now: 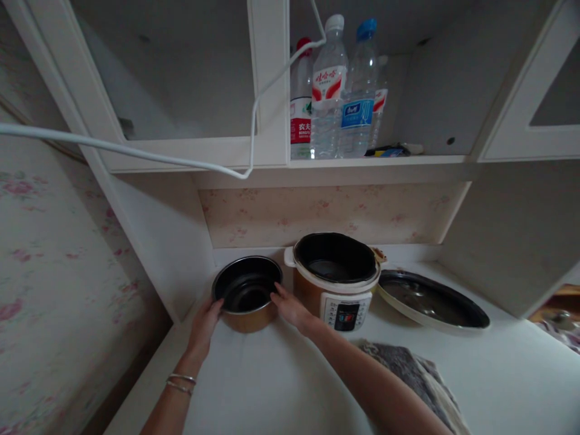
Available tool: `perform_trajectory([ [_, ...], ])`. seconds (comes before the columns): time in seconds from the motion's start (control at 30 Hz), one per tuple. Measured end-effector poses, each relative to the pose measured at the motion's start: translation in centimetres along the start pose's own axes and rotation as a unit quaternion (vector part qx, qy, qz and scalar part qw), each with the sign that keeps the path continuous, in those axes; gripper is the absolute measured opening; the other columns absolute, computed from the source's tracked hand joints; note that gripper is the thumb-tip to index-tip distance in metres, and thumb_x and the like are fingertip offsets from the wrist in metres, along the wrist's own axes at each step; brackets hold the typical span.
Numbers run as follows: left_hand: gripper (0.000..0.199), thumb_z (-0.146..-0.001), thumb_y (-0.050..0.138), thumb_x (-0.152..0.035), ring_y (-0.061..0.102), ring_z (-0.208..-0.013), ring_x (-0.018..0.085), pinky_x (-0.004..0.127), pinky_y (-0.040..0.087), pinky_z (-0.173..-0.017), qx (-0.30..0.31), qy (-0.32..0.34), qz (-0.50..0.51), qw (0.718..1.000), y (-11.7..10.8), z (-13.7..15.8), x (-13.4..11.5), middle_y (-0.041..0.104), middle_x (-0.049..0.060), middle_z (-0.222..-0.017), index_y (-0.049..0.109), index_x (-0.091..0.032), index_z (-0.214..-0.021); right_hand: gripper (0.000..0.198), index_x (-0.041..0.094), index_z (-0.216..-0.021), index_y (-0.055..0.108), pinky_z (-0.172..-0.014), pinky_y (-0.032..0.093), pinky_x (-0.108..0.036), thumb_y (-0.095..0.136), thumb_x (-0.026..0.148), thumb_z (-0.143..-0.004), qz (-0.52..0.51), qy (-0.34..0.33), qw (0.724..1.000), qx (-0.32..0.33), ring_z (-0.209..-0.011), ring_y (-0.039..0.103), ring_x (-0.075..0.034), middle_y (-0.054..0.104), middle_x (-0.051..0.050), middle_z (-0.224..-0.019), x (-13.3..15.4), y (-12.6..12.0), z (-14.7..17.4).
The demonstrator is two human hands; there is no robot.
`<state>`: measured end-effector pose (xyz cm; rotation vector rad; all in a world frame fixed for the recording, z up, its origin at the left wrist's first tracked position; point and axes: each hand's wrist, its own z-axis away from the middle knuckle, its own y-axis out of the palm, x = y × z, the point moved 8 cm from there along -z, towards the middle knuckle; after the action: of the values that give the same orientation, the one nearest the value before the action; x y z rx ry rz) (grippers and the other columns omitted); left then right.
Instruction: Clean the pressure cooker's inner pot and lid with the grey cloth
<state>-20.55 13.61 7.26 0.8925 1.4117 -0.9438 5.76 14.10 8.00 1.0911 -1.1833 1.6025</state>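
Note:
A round inner pot (247, 320), black inside and golden brown outside, stands at the back left of the white counter. My left hand (206, 320) grips its left side, fingers at the rim. My right hand (290, 305) holds the right side, with fingertips over the rim. Just right of the pot is a multi-cooker (308, 293) with a white front panel. Its top is open, and a black inner pot (335, 257) sits in it. To the cooker's right lies a large lid (417, 293), its dark underside facing up.
A grey cloth (403, 368) lies on the counter (267, 386) near my right forearm. Several plastic bottles (328, 115) stand on the cabinet shelf above. A white cable (172, 158) hangs across the view. Cabinet side walls (163, 241) bound the niche.

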Motion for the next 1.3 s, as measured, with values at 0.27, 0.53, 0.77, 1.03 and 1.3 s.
perform_trajectory([
  [0.27,0.035,-0.069,0.076,-0.028,0.063,-0.116,0.024,0.044,0.048,-0.105,-0.072,0.001,0.118,0.99,-0.6,5.3,-4.8,0.074,0.003,-0.112,0.074,-0.02,-0.104,0.068,0.018,-0.15,0.04,-0.122,0.016,-0.033,0.056,0.044,-0.089,-0.017,-0.067,0.998,-0.011,-0.148,0.028,-0.02,0.033,-0.006,-0.16,3.0,-2.0,3.2],
  [0.53,0.038,-0.083,0.063,-0.046,0.065,-0.104,0.023,0.035,0.051,-0.093,-0.05,0.227,-0.04,0.972,2.8,8.7,-18.9,0.074,0.002,-0.105,0.071,-0.022,-0.112,0.043,0.031,-0.126,0.06,-0.1,0.044,-0.039,0.055,0.052,-0.088,-0.024,-0.215,0.97,-0.114,-0.102,0.06,-0.019,0.065,-0.002,-0.107,13.5,-10.3,7.5],
  [0.77,0.039,-0.088,0.057,-0.053,0.065,-0.085,0.019,0.026,0.048,-0.074,0.059,0.288,-0.07,0.953,11.3,9.8,-23.3,0.074,0.002,-0.093,0.071,-0.02,-0.104,0.033,0.032,-0.112,0.06,-0.08,0.049,-0.032,0.06,0.047,-0.082,-0.03,-0.239,0.939,-0.247,-0.087,0.057,-0.016,0.062,0.003,-0.096,15.7,-20.1,9.5],
  [1.03,0.043,-0.092,0.052,-0.053,0.067,-0.093,0.021,0.026,0.046,-0.08,0.165,0.313,-0.056,0.934,19.7,10.9,-22.8,0.075,0.006,-0.1,0.07,-0.018,-0.108,0.039,0.029,-0.114,0.06,-0.071,0.051,-0.029,0.053,0.038,-0.077,0.005,-0.164,0.936,-0.31,-0.093,0.058,-0.019,0.064,-0.001,-0.104,13.3,-27.4,10.5],
  [1.3,0.043,-0.098,0.042,-0.046,0.069,-0.096,0.025,0.032,0.048,-0.083,0.215,0.299,-0.149,0.918,23.2,11.1,-19.2,0.076,0.01,-0.101,0.069,-0.018,-0.116,0.043,0.023,-0.119,0.055,-0.064,0.05,-0.026,0.044,0.031,-0.079,0.082,-0.104,0.939,-0.318,-0.081,0.061,-0.017,0.065,-0.004,-0.097,9.7,-30.9,8.3],
])
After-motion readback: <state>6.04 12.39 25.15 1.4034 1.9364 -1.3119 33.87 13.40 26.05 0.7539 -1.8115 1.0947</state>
